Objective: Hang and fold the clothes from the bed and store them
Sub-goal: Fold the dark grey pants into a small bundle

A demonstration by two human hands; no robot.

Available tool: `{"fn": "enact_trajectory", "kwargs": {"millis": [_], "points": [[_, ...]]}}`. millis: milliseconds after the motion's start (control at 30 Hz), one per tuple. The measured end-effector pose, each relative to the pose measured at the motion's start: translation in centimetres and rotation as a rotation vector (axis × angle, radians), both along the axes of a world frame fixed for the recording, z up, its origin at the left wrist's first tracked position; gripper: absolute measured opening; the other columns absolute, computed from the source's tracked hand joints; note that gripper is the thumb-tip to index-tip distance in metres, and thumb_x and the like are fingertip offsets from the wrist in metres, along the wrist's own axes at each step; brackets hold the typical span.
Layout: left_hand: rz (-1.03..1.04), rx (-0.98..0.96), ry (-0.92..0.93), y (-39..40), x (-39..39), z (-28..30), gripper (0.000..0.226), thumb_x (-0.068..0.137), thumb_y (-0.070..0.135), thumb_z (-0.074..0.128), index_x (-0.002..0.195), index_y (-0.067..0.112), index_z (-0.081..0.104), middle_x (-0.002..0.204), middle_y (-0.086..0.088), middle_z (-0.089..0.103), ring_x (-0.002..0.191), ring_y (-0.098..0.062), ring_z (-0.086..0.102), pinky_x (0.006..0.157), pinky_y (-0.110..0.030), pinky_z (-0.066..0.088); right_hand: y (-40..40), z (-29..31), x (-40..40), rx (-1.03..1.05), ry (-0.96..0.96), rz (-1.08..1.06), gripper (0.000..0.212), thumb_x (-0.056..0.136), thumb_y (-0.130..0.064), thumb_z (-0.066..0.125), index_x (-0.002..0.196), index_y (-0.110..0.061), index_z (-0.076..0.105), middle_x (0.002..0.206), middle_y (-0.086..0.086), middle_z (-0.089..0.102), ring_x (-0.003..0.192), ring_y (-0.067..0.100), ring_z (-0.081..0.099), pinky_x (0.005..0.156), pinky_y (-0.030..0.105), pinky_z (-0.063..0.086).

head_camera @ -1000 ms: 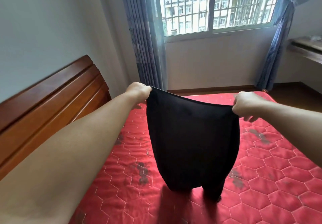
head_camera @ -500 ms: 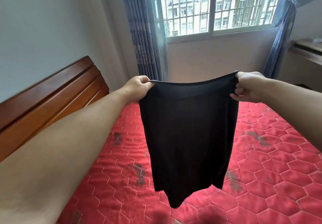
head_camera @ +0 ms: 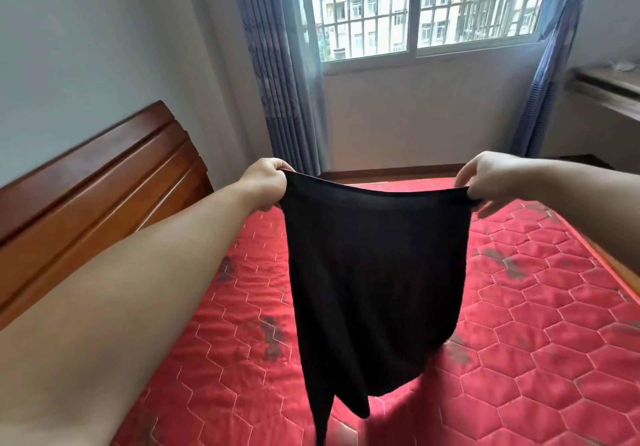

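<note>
I have the black garment (head_camera: pixel 374 282) pinched at its two top corners, my left hand (head_camera: pixel 265 184) closed on one end of the waistband (head_camera: pixel 375 196) and my right hand (head_camera: pixel 485 177) closed on the other, thumb over the edge and fingers curled behind. Between my fists the band runs side to side, sagging a little in the middle, so it is not pulled fully taut. Everything else hangs straight down from my grip, its long axis vertical, with the hem ending in uneven dark tails just above the red quilted mattress (head_camera: pixel 540 341) below; I cannot tell whether the lowest tail touches it. Both hands sit about equally far out in front of me, neither nearer to the cloth. To fold it, I judge I should lower it flat onto the mattress beneath my hands, laying the tails down first.
</note>
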State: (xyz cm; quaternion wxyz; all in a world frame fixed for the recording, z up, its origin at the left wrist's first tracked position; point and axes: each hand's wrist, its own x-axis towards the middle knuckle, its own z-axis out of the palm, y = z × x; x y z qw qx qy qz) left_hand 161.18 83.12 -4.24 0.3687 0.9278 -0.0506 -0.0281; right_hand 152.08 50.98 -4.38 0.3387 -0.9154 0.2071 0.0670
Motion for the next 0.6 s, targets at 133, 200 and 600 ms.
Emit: {"fn": "enact_trajectory", "kwargs": {"millis": [133,200,600], "points": [[-0.084,0.053,0.007,0.4,0.0,-1.0,0.027,0.097,0.014,0.041,0.087,0.023,0.064,0.065,0.005,0.053,0.057,-0.013,0.046,0.048,-0.022,0.036,-0.6,-0.4,0.1,-0.148,-0.058,-0.088,0.027,0.08,0.01,0.04,0.088,-0.005,0.061,0.074,0.021,0.07,0.06,0.032,0.071,0.057,0.036,0.06],[-0.118,0.058,-0.005,0.6,0.1,-1.2,0.024,0.098,0.016,0.043,0.086,0.022,0.064,0.072,0.007,0.058,0.067,-0.013,0.052,0.059,-0.022,0.041,-0.5,-0.5,0.6,0.038,-0.099,-0.161,0.027,0.08,0.008,0.036,0.091,-0.007,0.055,0.081,0.026,0.071,0.066,0.037,0.072,0.066,0.041,0.061],[-0.249,0.266,-0.037,2.0,0.1,-0.2,0.022,0.087,0.03,0.054,0.076,0.018,0.068,0.075,0.007,0.063,0.073,-0.011,0.057,0.066,-0.027,0.043,-1.9,0.5,1.7,-0.203,-0.032,0.073,0.029,0.084,0.008,0.041,0.09,0.002,0.068,0.076,0.017,0.071,0.06,0.024,0.072,0.055,0.037,0.06]]}}
